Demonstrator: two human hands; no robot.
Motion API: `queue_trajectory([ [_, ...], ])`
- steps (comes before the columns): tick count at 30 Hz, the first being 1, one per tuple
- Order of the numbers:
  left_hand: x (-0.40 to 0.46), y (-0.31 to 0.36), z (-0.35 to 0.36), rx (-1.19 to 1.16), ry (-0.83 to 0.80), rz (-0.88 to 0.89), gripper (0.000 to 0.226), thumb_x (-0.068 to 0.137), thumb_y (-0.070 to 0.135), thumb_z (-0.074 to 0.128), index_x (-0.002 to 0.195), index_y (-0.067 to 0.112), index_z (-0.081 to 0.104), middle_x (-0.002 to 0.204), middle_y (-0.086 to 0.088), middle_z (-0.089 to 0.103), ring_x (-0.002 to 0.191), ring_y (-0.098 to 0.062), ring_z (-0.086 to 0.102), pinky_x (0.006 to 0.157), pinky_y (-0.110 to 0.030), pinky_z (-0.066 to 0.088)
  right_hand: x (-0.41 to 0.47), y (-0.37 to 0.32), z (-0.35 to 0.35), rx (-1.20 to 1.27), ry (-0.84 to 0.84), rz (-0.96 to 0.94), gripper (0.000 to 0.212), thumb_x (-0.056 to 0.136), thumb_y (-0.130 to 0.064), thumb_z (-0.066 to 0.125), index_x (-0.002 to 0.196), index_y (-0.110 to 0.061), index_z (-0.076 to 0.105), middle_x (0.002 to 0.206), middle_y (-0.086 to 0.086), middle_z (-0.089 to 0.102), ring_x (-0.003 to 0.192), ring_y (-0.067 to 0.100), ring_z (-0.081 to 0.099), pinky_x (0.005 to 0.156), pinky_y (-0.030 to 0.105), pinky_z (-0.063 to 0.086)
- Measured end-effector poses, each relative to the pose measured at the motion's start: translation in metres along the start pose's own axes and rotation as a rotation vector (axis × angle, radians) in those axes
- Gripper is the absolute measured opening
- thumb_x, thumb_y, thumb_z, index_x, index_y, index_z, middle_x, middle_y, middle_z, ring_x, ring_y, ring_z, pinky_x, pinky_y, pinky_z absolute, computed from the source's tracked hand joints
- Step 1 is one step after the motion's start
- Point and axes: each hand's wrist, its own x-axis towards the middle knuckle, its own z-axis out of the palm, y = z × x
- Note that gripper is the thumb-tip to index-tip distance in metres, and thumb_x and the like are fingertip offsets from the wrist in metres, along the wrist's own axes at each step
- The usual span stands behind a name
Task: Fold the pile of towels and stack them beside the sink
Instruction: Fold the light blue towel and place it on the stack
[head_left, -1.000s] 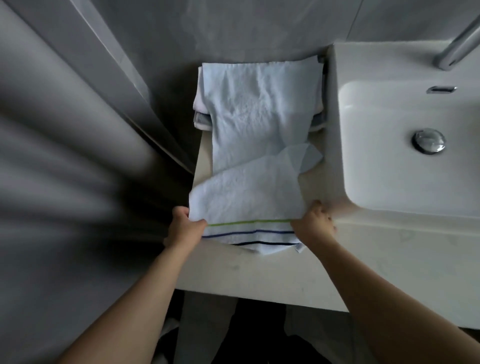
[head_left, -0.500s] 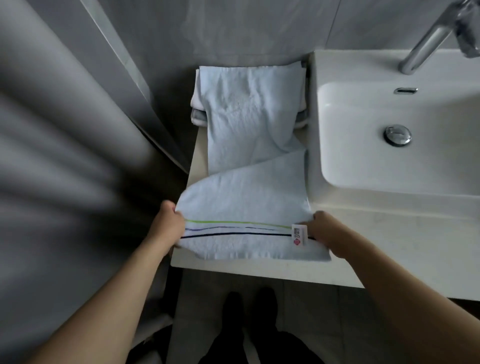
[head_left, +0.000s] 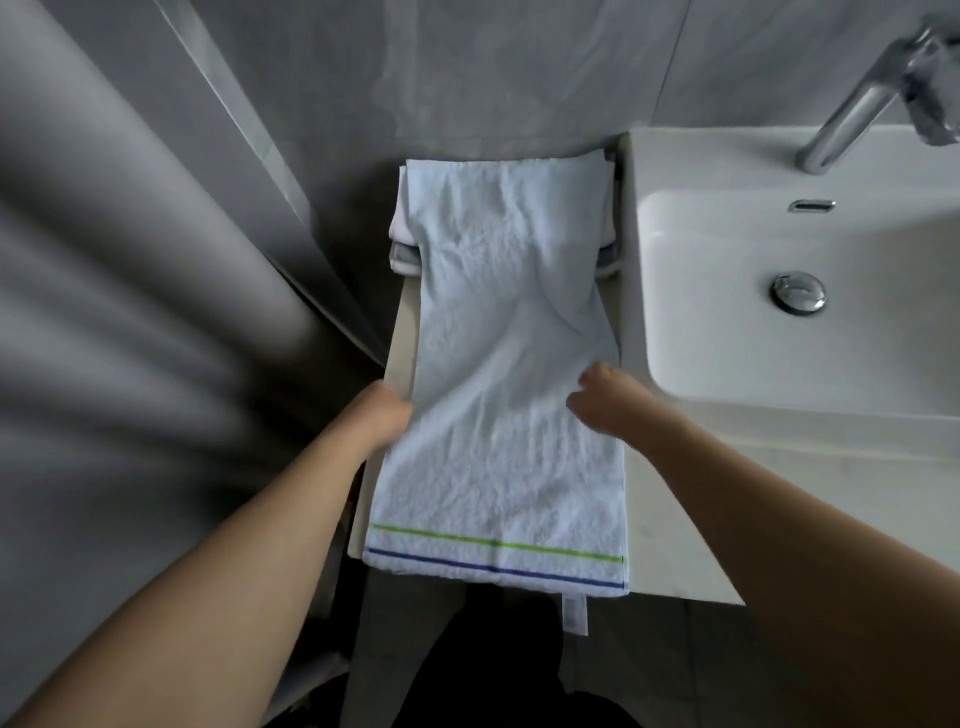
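Observation:
A light blue towel (head_left: 511, 332) with a green and a blue stripe lies stretched out lengthwise on the counter (head_left: 670, 525). Its far end rests on a stack of folded towels (head_left: 402, 249) against the wall, and its striped end hangs slightly over the counter's near edge. My left hand (head_left: 384, 415) grips the towel's left edge at mid-length, fingers tucked out of sight. My right hand (head_left: 605, 400) sits on the towel's right edge opposite, fingers curled onto the cloth.
The white sink (head_left: 779, 374) with its drain (head_left: 797, 292) and chrome faucet (head_left: 852, 109) stands just right of the towel. A grey curtain (head_left: 130, 312) hangs on the left. A label (head_left: 574, 613) dangles from the towel below the counter edge.
The folded-over striped end has been pulled toward me and laid flat. Both hands let go of that end and moved up to the towel's sides at mid-length.

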Motion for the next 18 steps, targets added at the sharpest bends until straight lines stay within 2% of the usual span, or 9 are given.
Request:
queue_trajectory([
  [2,0.025,0.022,-0.011,-0.058,0.024,0.031,0.015,0.090,0.015,0.051,0.078,0.009,0.057,0.073,-0.010,0.053,0.065,-0.023,0.048,0.057,-0.030,0.034,0.025,-0.017,-0.018,0.033,0.053,0.008,0.044,0.090,-0.015,0.051,0.131,0.001,0.048,0.136,0.021,0.050,0.122,0.034,0.051,0.093,0.028,0.040],
  [3,0.041,0.032,-0.015,-0.070,0.034,0.036,0.015,0.090,0.015,0.051,0.080,0.007,0.060,0.075,-0.011,0.053,0.066,-0.023,0.048,0.059,-0.032,0.034,0.039,-0.024,-0.027,0.072,0.084,0.033,0.047,0.090,-0.015,0.051,0.134,-0.001,0.045,0.137,0.021,0.048,0.123,0.035,0.050,0.095,0.029,0.041],
  [6,0.092,0.066,-0.020,-0.114,0.069,0.009,0.027,0.092,0.021,0.051,0.106,0.004,0.065,0.098,-0.010,0.064,0.083,-0.028,0.060,0.070,-0.032,0.048,0.081,-0.041,-0.049,0.207,0.146,0.129,0.051,0.089,-0.010,0.050,0.138,-0.002,0.038,0.139,0.020,0.043,0.119,0.039,0.052,0.093,0.038,0.051],
  [8,0.124,0.084,-0.023,-0.141,0.108,-0.042,0.037,0.093,0.030,0.048,0.120,0.008,0.061,0.116,-0.013,0.063,0.103,-0.033,0.062,0.090,-0.039,0.052,0.106,-0.048,-0.057,0.326,0.155,0.199,0.050,0.089,-0.005,0.048,0.138,-0.003,0.036,0.133,0.020,0.045,0.106,0.037,0.058,0.077,0.045,0.058],
  [11,0.169,0.097,-0.023,-0.119,0.136,-0.088,0.048,0.095,0.041,0.043,0.130,0.012,0.058,0.132,-0.016,0.058,0.121,-0.039,0.054,0.104,-0.045,0.044,0.142,-0.053,-0.064,0.459,0.221,0.274,0.044,0.093,-0.007,0.045,0.137,-0.005,0.036,0.115,0.016,0.055,0.076,0.024,0.060,0.067,0.035,0.056],
  [13,0.185,0.101,-0.019,-0.260,0.141,-0.048,0.043,0.094,0.040,0.047,0.117,0.009,0.066,0.119,-0.015,0.065,0.112,-0.038,0.059,0.099,-0.041,0.049,0.162,-0.050,-0.066,0.533,0.263,0.328,0.035,0.094,-0.010,0.049,0.129,-0.003,0.046,0.109,0.016,0.059,0.079,0.025,0.063,0.065,0.028,0.054],
  [14,0.188,0.102,-0.016,-0.356,0.167,-0.003,0.036,0.093,0.035,0.050,0.105,0.007,0.068,0.105,-0.014,0.068,0.101,-0.035,0.063,0.089,-0.033,0.052,0.170,-0.049,-0.067,0.532,0.216,0.339,0.026,0.094,-0.012,0.054,0.117,-0.001,0.055,0.104,0.015,0.064,0.080,0.025,0.067,0.063,0.026,0.053],
  [16,0.187,0.104,-0.014,-0.557,0.270,0.059,0.019,0.091,0.024,0.054,0.083,0.008,0.061,0.077,-0.008,0.061,0.074,-0.026,0.057,0.060,-0.025,0.045,0.180,-0.044,-0.066,0.627,0.129,0.372,0.012,0.090,-0.013,0.063,0.083,-0.004,0.062,0.076,0.010,0.066,0.058,0.020,0.065,0.050,0.025,0.047],
  [18,0.180,0.105,-0.018,-0.746,0.376,0.076,0.009,0.091,0.016,0.054,0.085,0.012,0.049,0.075,-0.006,0.051,0.067,-0.020,0.046,0.057,-0.029,0.038,0.184,-0.042,-0.069,0.906,0.120,0.422,0.014,0.082,-0.015,0.072,0.073,-0.009,0.062,0.060,0.005,0.063,0.045,0.018,0.059,0.043,0.022,0.046],
])
